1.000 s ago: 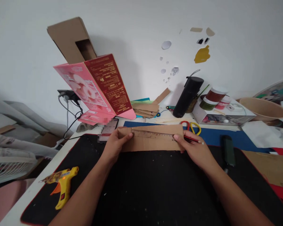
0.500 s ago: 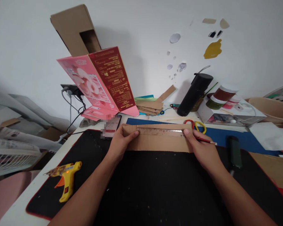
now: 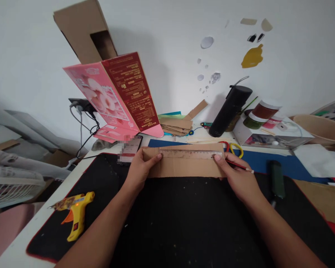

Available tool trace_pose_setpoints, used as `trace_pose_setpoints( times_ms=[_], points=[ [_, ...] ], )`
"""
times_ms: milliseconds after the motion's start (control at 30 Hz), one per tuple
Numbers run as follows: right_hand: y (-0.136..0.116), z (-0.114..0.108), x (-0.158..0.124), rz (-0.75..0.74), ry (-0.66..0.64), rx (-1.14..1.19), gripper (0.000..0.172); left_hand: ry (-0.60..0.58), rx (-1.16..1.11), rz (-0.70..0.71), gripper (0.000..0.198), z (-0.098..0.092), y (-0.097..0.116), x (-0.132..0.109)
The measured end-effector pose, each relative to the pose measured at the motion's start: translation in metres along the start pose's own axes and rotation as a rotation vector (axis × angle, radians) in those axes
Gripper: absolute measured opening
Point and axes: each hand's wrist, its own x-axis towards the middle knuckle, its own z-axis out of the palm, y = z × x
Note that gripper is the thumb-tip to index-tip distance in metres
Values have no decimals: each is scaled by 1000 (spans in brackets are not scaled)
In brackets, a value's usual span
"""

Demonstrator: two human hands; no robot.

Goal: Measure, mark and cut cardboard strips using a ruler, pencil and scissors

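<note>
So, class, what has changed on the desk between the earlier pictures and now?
The ruler has slid a little toward the far edge of the cardboard and lies squarer to it. The left hand keeps hold of the cardboard's left end; the right hand stays at the right end, pencil in it. The glue gun is unmoved.

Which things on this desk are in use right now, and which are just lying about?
In use: cardboard strip, gripped at its left end by the left hand; ruler lying along it; red pencil in the right hand; black mat underneath.

Lying about: yellow glue gun, scissors, phone, black flask, paint jars, pink box.
</note>
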Motion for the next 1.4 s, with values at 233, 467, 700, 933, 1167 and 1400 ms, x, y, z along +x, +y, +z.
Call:
trace_pose_setpoints(
  times_ms=[233, 467, 700, 933, 1167, 1400],
  points=[
    [5, 2, 0, 16, -4, -9, 38, 14, 97, -26, 60, -6, 3, 2],
    [4, 3, -1, 10, 11, -79, 41, 96, 138, 1, 67, -3, -4, 1],
    [-3, 5, -2, 16, 56, -85, 45, 122, 164, 71, 60, 0, 1, -3],
    [-1, 6, -2, 59, 69, -98, 55, 147, 207, 97, 58, 3, 5, -6],
    [0, 6, -2, 44, 83, -142, 54, 168, 238, 79, 61, 3, 3, -7],
    [3, 4, -1, 42, 88, -162, 50, 163, 237, 103, 58, 4, 5, -9]
  ],
)
